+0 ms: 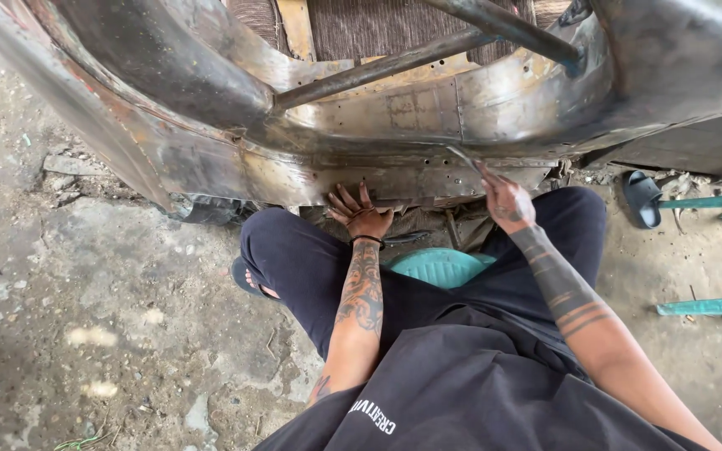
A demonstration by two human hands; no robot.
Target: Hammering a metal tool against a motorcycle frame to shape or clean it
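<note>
A person sits low before a bare, rust-stained metal body panel (394, 125), knees spread, dark trousers and a dark shirt filling the lower part of the view.

The left hand (361, 213) lies against the lower lip of the panel, below its middle. Its grip is open: the fingers (346, 200) are spread and pressed flat on the steel, holding nothing, only touching the panel's edge. A dark band circles that wrist.

The right hand (507, 203) is just to the right of the left one, also at the panel's lower strip. Its grip is closed around a thin metal tool (466, 159), whose slender tip slants up and to the left and meets the panel near a row of small holes. What kind of tool it is cannot be told; it is too thin and partly hidden by the hand.

Below the panel, between the person's knees, a teal plastic stool (438, 266) shows. Two dark steel bars (394, 63) cross the panel's upper opening. To the right of the panel a dark sandal (641, 199) lies on the concrete floor (110, 317), beside teal-painted metal legs (708, 307)
</note>
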